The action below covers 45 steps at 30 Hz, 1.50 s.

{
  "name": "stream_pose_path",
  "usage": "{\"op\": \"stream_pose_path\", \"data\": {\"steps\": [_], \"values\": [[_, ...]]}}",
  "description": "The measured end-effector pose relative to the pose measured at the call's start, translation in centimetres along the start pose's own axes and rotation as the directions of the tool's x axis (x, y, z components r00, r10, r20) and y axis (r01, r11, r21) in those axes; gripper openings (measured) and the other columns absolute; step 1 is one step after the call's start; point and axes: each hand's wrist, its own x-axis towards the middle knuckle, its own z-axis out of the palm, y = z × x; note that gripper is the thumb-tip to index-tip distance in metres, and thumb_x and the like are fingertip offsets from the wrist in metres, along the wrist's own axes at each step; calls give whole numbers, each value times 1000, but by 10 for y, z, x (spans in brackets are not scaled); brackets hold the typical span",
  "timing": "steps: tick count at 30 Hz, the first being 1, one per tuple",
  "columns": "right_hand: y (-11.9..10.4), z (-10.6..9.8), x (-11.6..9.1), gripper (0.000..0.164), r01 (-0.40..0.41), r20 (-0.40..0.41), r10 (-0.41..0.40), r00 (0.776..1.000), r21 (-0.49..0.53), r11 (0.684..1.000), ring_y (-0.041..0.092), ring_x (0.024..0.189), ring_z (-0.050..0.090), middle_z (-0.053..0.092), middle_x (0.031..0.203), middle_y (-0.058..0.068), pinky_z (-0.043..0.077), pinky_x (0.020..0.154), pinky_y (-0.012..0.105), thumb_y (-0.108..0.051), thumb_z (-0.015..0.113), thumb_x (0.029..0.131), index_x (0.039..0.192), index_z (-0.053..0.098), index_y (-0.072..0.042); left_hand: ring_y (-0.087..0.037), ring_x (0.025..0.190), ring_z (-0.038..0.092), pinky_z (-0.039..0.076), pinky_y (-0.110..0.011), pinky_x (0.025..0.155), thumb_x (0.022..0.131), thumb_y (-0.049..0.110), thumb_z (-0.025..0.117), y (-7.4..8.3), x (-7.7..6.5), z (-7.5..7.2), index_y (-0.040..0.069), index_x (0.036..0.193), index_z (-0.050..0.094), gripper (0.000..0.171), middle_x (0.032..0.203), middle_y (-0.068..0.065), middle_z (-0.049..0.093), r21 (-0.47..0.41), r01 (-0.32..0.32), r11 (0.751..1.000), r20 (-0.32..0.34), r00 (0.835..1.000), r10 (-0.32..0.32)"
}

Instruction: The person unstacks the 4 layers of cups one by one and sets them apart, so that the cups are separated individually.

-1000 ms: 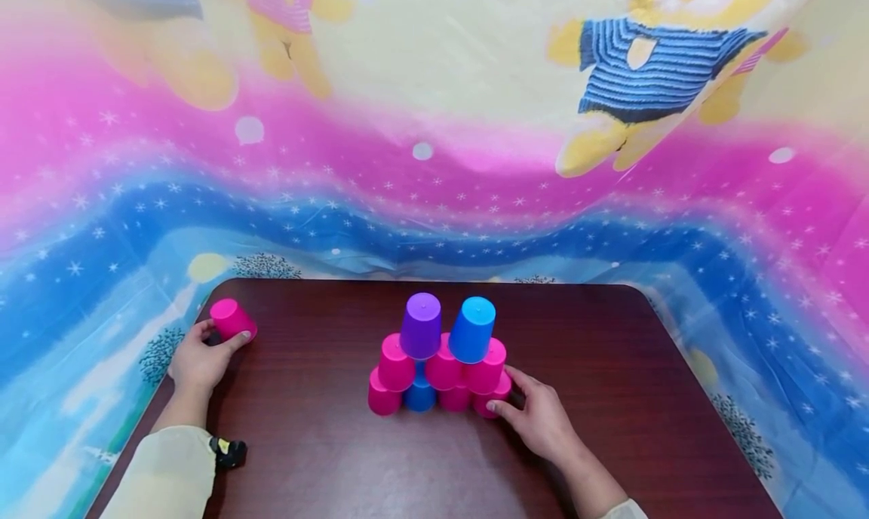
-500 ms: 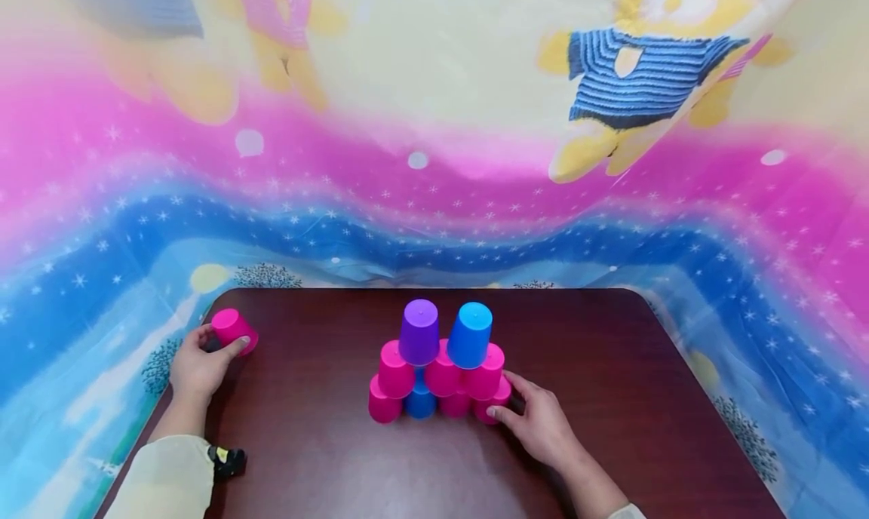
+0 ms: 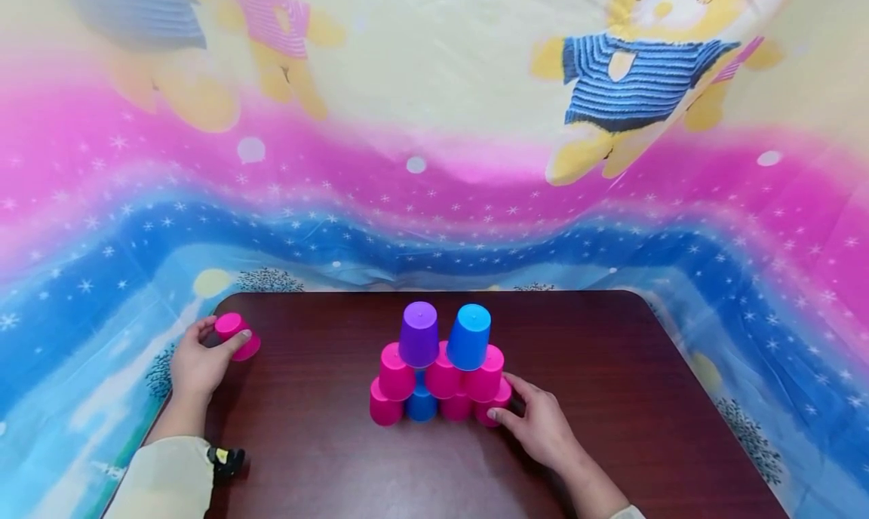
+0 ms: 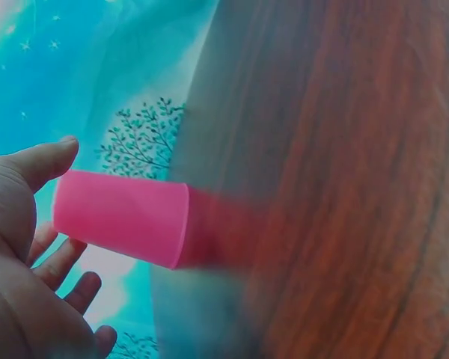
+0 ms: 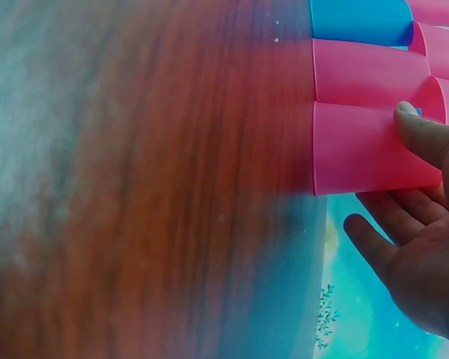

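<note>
A pink cup [image 3: 229, 324] stands upside down on the table at the far left. My left hand [image 3: 198, 364] is around its top end. In the left wrist view, a gap shows between my thumb [image 4: 56, 158] and that cup [image 4: 123, 217], while fingertips reach its other side. In the middle stands a pyramid of upside-down cups: pink and blue ones below, with a purple cup [image 3: 419, 336] and a blue cup [image 3: 470, 339] on top. My right hand [image 3: 543, 421] grips the bottom-right pink cup [image 5: 367, 149], thumb on its near side, fingers mostly hidden beyond it.
The dark wooden table [image 3: 326, 459] has rounded far corners. A patterned cloth [image 3: 421, 225] hangs close behind and along its sides. A small black and yellow object [image 3: 227, 461] sits at the left sleeve cuff [image 3: 170, 477].
My left hand has moved slightly farther over the left pink cup, which has stayed in place. The right hand and pyramid keep their places. The head view has tilted up slightly.
</note>
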Motion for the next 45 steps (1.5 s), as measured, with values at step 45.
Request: {"op": "stream_pose_path", "data": {"steps": [45], "values": [[1,-1,1,67,14,6,-14,1000,-6,1000,29,123,66,71,130,5,52,104,49,-25,90,82,142,63,-11,-31,145,44,43,-39,112,92,36,80,106,-54,11,19,149,54,65,156,-3,49,-263,-342,902,64,927,370]]}}
